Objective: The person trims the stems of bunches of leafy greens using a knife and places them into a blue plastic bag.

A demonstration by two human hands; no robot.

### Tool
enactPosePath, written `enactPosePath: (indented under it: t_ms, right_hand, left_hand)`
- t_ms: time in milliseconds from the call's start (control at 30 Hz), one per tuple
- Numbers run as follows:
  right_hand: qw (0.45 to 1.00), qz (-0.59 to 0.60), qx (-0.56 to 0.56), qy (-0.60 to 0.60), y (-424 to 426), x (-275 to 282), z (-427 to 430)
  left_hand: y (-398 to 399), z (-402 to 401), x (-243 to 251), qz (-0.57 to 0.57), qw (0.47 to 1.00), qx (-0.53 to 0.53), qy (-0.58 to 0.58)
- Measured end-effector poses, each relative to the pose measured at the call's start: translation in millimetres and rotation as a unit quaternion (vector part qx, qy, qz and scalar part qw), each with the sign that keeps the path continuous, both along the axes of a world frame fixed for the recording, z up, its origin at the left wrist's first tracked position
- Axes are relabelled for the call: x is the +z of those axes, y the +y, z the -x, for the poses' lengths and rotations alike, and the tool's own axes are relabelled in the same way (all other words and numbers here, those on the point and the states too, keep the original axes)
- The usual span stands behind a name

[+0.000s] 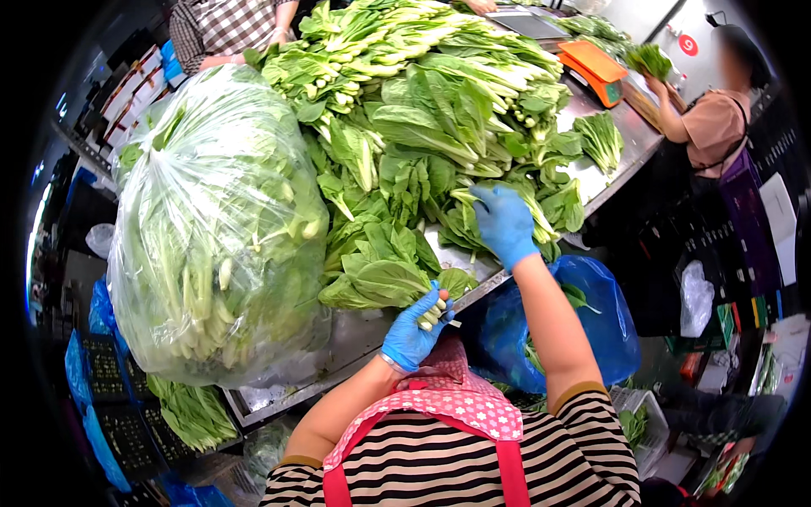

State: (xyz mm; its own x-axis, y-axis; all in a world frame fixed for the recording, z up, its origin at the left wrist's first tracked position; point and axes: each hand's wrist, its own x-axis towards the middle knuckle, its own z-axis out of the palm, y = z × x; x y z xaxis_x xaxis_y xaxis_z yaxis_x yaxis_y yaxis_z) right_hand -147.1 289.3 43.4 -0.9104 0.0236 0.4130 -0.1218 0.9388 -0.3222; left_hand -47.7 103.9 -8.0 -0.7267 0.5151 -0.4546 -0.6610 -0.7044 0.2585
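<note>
My left hand (413, 333), in a blue glove, grips the pale stems of a small bunch of leafy greens (383, 279); its leaves point left over the table's near edge. My right hand (505, 223), also gloved and slightly blurred, reaches palm-down over loose greens (461, 225) by the edge. Its fingertips are near pale stalks, and whether they pinch any is hidden. Beyond both hands rises a large heap of leafy greens (437, 114) on the metal table (355, 333). A bulging clear plastic bag (215, 241) full of greens stands to the left.
An open blue plastic bag (599, 317) hangs below the table edge, under my right forearm. An orange scale (592, 66) and a separate bunch (600, 141) sit at the far right. One person (716, 127) holds greens there; another (234, 28) stands across the heap.
</note>
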Motion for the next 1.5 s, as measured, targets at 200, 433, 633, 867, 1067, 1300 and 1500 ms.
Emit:
enactPosePath:
  t_ms: [200,433,633,867,1067,1300,1500]
  right_hand:
    - [0.985,-0.078,-0.002,-0.154,3,-22,45]
    - [0.977,-0.025,0.139,0.162,-6,15,-53]
    - [0.952,-0.016,0.299,0.061,-17,-8,-109]
    - [0.994,0.081,0.053,0.056,16,-22,-101]
    - [0.997,-0.072,-0.039,-0.008,32,-51,-89]
    - [0.945,0.32,-0.053,-0.048,8,-30,-97]
    - [0.563,0.811,-0.03,-0.158,-3,-40,-108]
  left_hand:
    - [-3,-3,-2,0.033,0.999,0.018,0.019]
    - [-8,-1,14,-0.028,0.999,-0.017,-0.011]
    - [-3,-7,6,-0.002,0.993,-0.118,0.027]
    - [-8,-8,12,0.022,0.999,-0.03,-0.011]
    - [-4,-5,32,0.001,1.0,0.001,0.024]
    - [-8,1,21,-0.034,0.998,0.039,-0.046]
    - [-4,6,12,-0.066,0.995,0.047,-0.064]
